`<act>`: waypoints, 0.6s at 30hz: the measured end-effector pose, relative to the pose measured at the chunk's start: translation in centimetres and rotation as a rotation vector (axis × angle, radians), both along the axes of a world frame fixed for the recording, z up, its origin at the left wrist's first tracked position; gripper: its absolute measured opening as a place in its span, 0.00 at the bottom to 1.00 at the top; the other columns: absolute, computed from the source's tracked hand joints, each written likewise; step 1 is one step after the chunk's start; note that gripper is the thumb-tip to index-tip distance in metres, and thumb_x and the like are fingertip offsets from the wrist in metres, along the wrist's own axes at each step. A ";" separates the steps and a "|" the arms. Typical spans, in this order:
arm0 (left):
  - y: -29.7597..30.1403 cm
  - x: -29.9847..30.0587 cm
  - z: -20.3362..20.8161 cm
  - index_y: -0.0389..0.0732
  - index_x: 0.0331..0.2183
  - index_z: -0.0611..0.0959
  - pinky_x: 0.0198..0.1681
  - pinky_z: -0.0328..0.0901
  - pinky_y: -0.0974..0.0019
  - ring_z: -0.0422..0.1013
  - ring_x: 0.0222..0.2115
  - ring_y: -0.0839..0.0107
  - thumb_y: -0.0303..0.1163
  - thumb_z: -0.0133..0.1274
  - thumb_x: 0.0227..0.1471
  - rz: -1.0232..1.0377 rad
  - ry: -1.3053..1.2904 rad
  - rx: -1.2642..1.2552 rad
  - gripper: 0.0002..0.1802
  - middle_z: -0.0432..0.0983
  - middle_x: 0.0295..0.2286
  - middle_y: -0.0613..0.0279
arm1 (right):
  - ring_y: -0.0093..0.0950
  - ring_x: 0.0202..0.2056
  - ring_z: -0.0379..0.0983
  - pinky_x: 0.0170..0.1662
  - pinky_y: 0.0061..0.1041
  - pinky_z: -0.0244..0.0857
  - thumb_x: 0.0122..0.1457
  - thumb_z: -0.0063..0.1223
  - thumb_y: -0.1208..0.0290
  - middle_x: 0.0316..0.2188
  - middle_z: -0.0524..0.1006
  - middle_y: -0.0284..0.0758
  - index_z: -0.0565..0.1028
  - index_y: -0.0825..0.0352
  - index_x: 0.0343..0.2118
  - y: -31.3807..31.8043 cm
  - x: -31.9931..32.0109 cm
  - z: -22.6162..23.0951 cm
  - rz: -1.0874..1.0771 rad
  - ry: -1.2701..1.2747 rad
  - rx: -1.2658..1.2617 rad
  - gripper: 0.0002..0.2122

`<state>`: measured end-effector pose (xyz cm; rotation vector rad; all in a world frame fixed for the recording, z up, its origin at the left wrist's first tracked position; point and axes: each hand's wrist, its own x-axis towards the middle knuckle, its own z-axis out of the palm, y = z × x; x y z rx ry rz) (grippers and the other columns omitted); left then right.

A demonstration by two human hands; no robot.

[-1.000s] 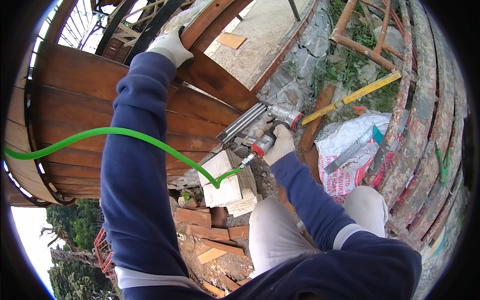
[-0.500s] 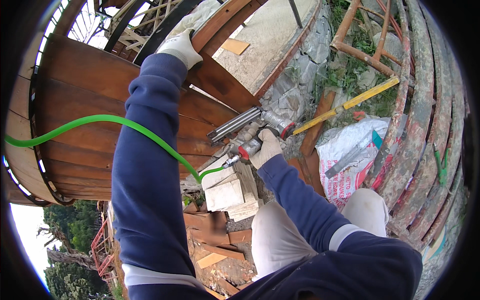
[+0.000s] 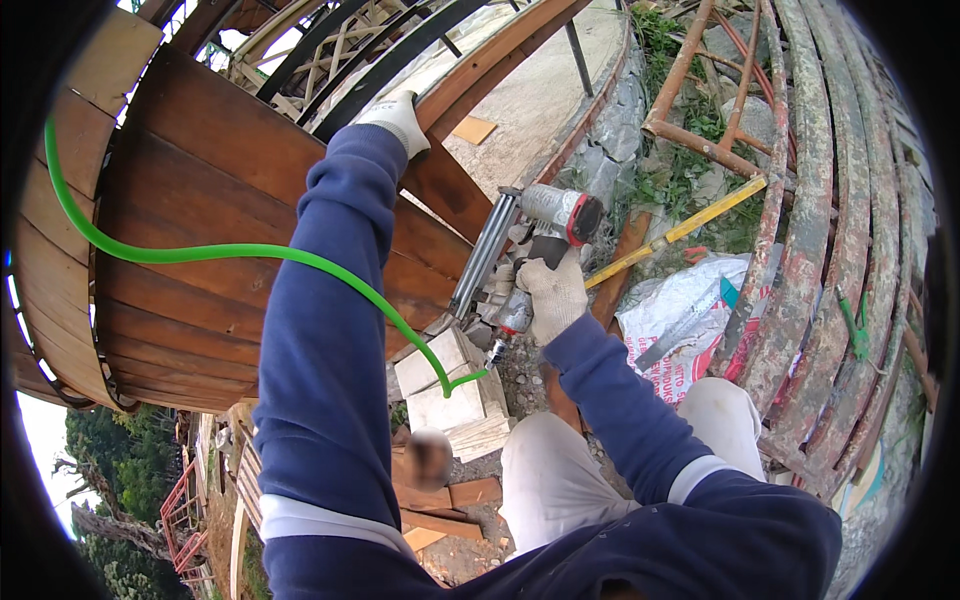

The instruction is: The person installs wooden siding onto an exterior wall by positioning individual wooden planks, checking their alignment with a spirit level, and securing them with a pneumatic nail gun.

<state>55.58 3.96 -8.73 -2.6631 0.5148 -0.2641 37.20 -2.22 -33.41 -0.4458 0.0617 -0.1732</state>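
Note:
In a white glove, my left hand (image 3: pixel 397 125) is closed on the near end of a reddish-brown wooden board (image 3: pixel 500 55), at the curved plank wall (image 3: pixel 200 190). Its fingertips are partly hidden. My right hand (image 3: pixel 555 292), also gloved, is wrapped round the grip of a nail gun (image 3: pixel 558 208). The gun has a grey and red body and a long metal magazine (image 3: pixel 484 255) slanting down toward the wall. From its handle end a green air hose (image 3: pixel 340 285) loops over my left forearm. The nail gun's nose is apart from the board my left hand holds.
Below the gun stands a stack of pale blocks (image 3: pixel 440 385). A yellow level-like bar (image 3: pixel 675 235), a white sack (image 3: pixel 665 330) and rusty pipes (image 3: pixel 840 230) lie to the right. Board offcuts (image 3: pixel 475 492) litter the ground near my knees. Black curved frame bars (image 3: pixel 375 70) rise beyond my left hand.
The nail gun has turned in my right hand, its body now higher and the magazine steeper. My left hand stays on the board. The view has shifted somewhat, and the hose has swung.

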 end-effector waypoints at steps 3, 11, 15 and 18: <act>0.1 0.0 0.0 0.40 0.63 0.66 0.57 0.66 0.57 0.71 0.53 0.50 0.44 0.67 0.37 0.031 0.022 0.000 0.52 0.74 0.51 0.40 | 0.26 0.30 0.76 0.32 0.28 0.74 0.54 0.48 0.84 0.34 0.74 0.40 0.65 0.66 0.52 -0.4 -0.4 2.2 -0.082 -0.097 -0.192 0.21; -0.8 0.3 -0.1 0.34 0.57 0.74 0.61 0.60 0.57 0.67 0.58 0.51 0.68 0.51 0.50 0.031 0.058 -0.202 0.49 0.70 0.56 0.41 | 0.36 0.37 0.76 0.43 0.33 0.71 0.48 0.59 0.73 0.38 0.78 0.43 0.67 0.71 0.55 -0.7 1.6 4.2 -0.338 -0.163 -0.794 0.29; 0.4 3.0 -0.2 0.40 0.61 0.69 0.62 0.57 0.56 0.64 0.59 0.49 0.71 0.37 0.56 -0.035 0.113 -0.173 0.48 0.66 0.59 0.42 | 0.39 0.38 0.78 0.44 0.35 0.72 0.47 0.60 0.72 0.37 0.79 0.46 0.68 0.73 0.52 -0.4 2.2 5.2 -0.443 -0.219 -0.903 0.27; 1.4 4.4 -0.1 0.50 0.67 0.60 0.66 0.53 0.56 0.59 0.63 0.50 0.58 0.30 0.66 0.018 0.148 -0.018 0.35 0.58 0.64 0.45 | 0.41 0.37 0.80 0.43 0.36 0.73 0.47 0.60 0.72 0.35 0.79 0.48 0.70 0.74 0.48 0.1 1.9 6.0 -0.426 -0.211 -0.933 0.24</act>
